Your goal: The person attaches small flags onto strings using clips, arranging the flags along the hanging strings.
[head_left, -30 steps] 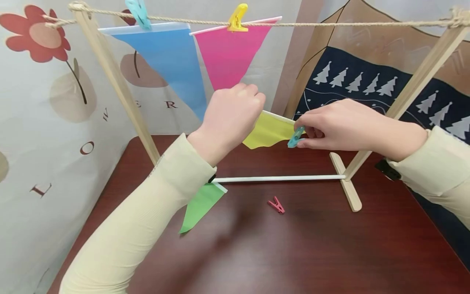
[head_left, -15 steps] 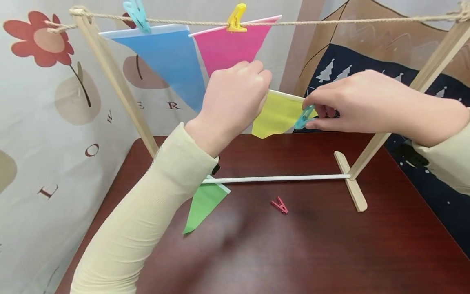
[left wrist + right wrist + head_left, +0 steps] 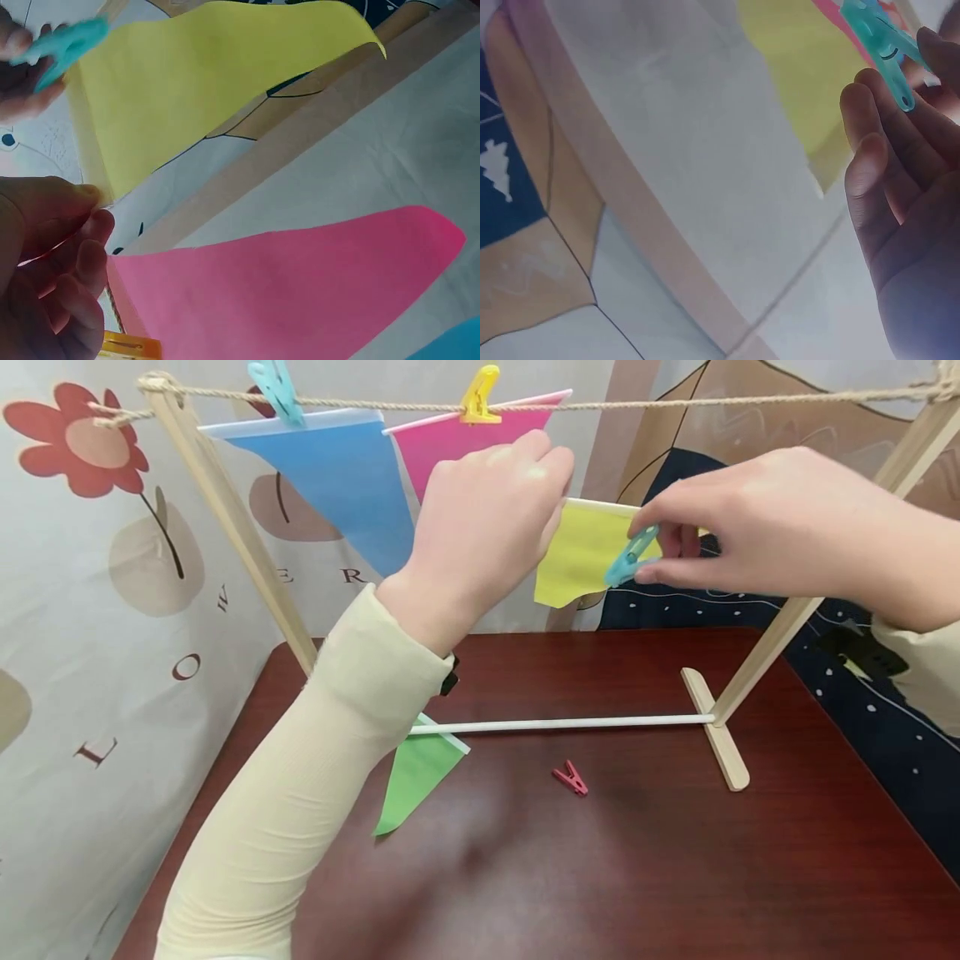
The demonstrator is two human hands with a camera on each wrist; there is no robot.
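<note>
My left hand (image 3: pixel 487 518) pinches a corner of the white-edged yellow pennant (image 3: pixel 581 550), just below the rope (image 3: pixel 690 403). The pinch shows clearly in the left wrist view, thumb and finger on the pennant's (image 3: pixel 180 90) edge. At the pennant's other end, my right hand (image 3: pixel 772 527) holds a teal clothespin (image 3: pixel 632 557) by its handles between thumb and fingers. The clothespin (image 3: pixel 879 45) overlaps the yellow cloth in the head view. Behind my left hand a pink pennant (image 3: pixel 442 447) hangs from the rope by a yellow clothespin (image 3: pixel 480 395).
A blue pennant (image 3: pixel 330 468) hangs at left under another teal clothespin (image 3: pixel 276 392). Wooden posts (image 3: pixel 232 527) hold the rope, joined low by a white rod (image 3: pixel 570 724). On the dark red table (image 3: pixel 675 877) lie a green pennant (image 3: pixel 416 777) and a red clothespin (image 3: pixel 572 778).
Both hands have risen toward the rope and shifted right, lifting the yellow pennant and the teal clothespin with them. The pennants on the rope and the things on the table stay put.
</note>
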